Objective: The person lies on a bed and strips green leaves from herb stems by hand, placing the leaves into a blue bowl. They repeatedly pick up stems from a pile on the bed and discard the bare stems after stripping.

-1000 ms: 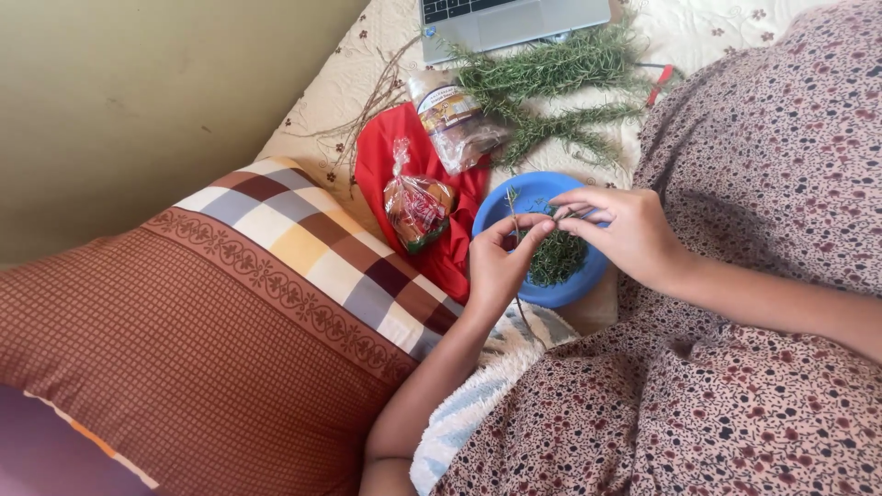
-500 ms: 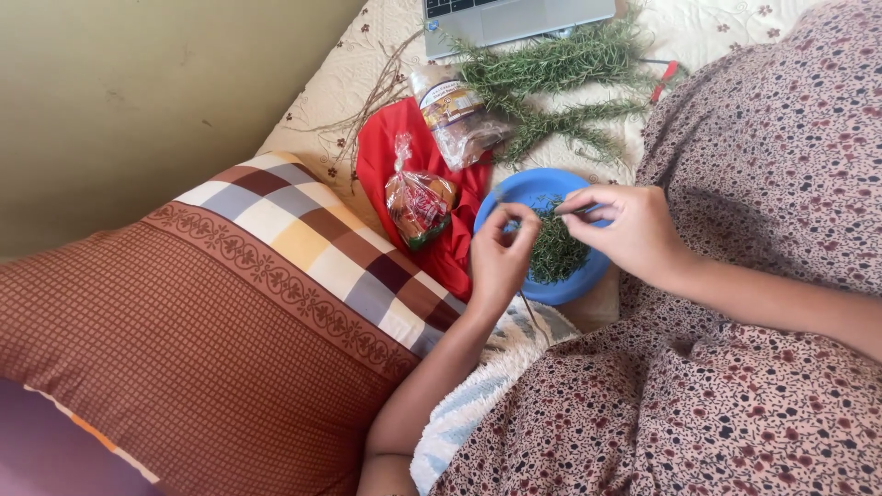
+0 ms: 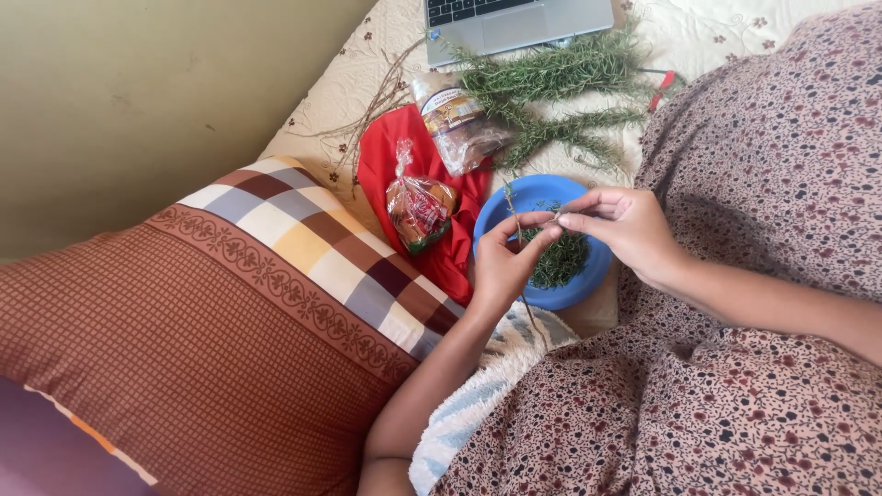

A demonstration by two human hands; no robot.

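Left hand (image 3: 503,262) and right hand (image 3: 625,228) both pinch a thin herb sprig (image 3: 516,220) between fingertips, directly above the blue bowl (image 3: 514,197) holding stripped leaves (image 3: 562,260).

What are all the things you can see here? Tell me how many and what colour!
bowl: one, blue, on the bed under the hands, green leaves inside
herb sprigs: a bunch, green, behind the bowl
bare stems: a few, brown, left of the sprigs
cloth: one, red, left of the bowl
clear bags: two, on the cloth
laptop: one, grey, top edge
pillow: one, brown and checked, left
left hand: pinches a thin stem
right hand: pinches the same stem
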